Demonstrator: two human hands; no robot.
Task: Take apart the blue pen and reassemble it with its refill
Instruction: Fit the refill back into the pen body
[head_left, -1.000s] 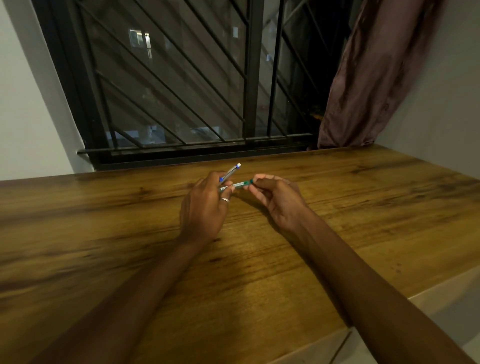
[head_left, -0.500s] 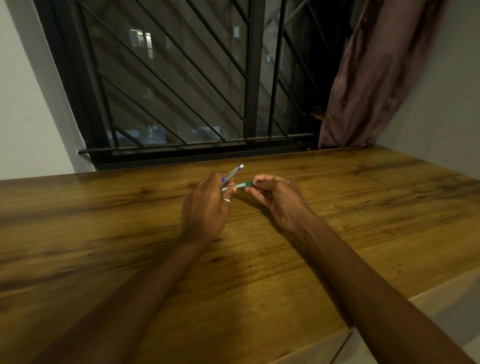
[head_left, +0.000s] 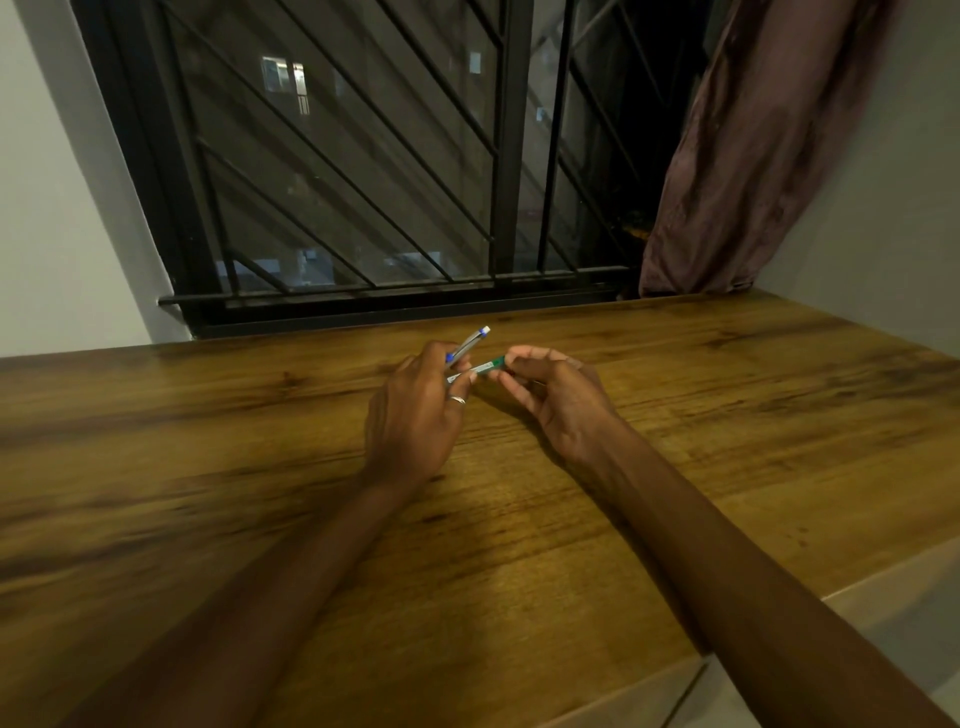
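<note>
My left hand (head_left: 415, 415), with a ring on one finger, grips a silver pen with blue trim (head_left: 470, 343) that sticks up and to the right out of its fingers. A second pen part, silver with a green end (head_left: 485, 368), spans the gap between both hands. My right hand (head_left: 558, 395) pinches its green end, while its other end rests against my left fingers. Both hands hover just above the wooden table (head_left: 727, 415), near its far middle. Most of each pen is hidden inside the fingers.
A window with a black metal grille (head_left: 389, 182) stands right behind the table's far edge. A brownish curtain (head_left: 753, 156) hangs at the back right. The table's near edge runs diagonally at the lower right.
Both hands stay almost in place. The blue-trimmed pen tip has tilted slightly farther up and right, and the green-ended part sits a little closer into my left fingers.
</note>
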